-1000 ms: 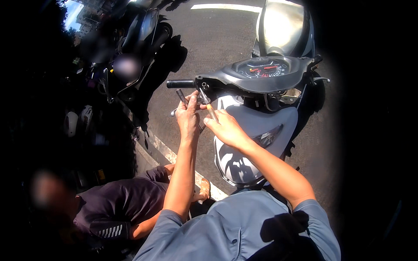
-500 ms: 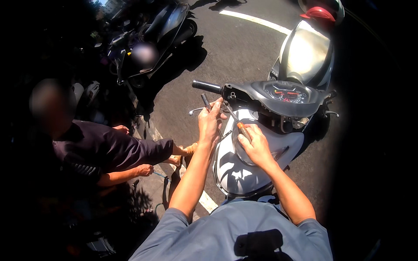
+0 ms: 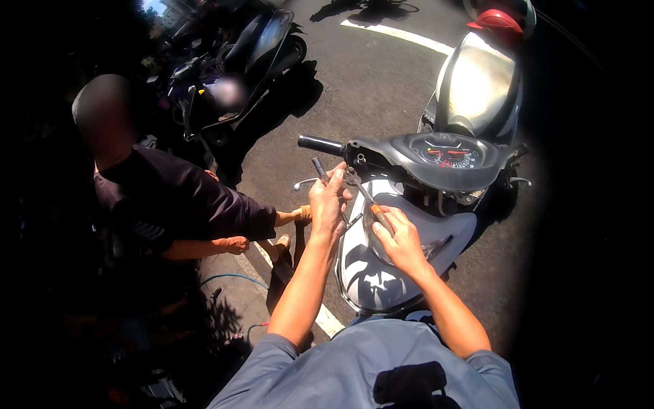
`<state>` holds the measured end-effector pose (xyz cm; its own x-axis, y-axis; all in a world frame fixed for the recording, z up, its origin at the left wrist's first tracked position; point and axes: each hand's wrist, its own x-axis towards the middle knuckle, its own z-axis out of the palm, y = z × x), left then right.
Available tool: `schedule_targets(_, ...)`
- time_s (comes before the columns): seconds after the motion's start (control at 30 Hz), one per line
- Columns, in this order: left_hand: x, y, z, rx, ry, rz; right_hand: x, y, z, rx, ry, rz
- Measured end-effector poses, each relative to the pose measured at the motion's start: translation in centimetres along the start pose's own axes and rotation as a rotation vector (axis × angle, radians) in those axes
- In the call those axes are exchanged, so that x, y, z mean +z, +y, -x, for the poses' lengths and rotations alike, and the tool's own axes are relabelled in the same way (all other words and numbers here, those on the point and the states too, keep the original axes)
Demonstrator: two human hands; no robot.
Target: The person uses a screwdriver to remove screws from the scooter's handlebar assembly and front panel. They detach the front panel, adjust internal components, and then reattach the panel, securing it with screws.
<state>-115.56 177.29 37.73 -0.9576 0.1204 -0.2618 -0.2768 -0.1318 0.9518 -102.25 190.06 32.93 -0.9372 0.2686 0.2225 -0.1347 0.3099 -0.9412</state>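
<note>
In my right hand (image 3: 402,238) is a screwdriver (image 3: 380,214) with an orange and dark handle. Its shaft points up-left to my left fingertips, beside a small dark part under the left end of the scooter's handlebar cover (image 3: 388,155). My left hand (image 3: 328,201) is closed around a dark rod with a thick cylindrical end, probably a T-handle socket wrench (image 3: 319,168); a bar end shows below the palm. Whether my left fingers also pinch the small part, I cannot tell. The white scooter (image 3: 381,279) stands facing me, its black grip (image 3: 320,144) and silver brake lever (image 3: 305,184) nearby.
To the left a person in dark clothes (image 3: 197,191) stands close, one arm reaching toward the scooter side. A dark scooter (image 3: 252,68) is parked behind them. A blue hose (image 3: 235,276) lies on the ground. A red and white helmet (image 3: 501,24) rests at the white scooter's rear.
The person on the left has come closer and shifted right, and the blue line now lies on the ground. My hands have stayed almost in place, the screwdriver tip still beside my left fingers.
</note>
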Motion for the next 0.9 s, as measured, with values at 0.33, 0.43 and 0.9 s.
schedule_targets(0.33,0.1,-0.2,0.0,0.003,-0.011,-0.028,-0.3,-0.1,-0.6,0.005,0.029,-0.041)
schedule_targets(0.43,0.3,0.1,0.1,-0.007,-0.004,0.024,-1.4,-0.4,-0.4,0.049,0.074,-0.056)
schedule_targets(0.9,0.4,0.2,-0.5,0.017,0.007,0.036,-2.8,-2.2,-2.8,0.238,0.129,0.212)
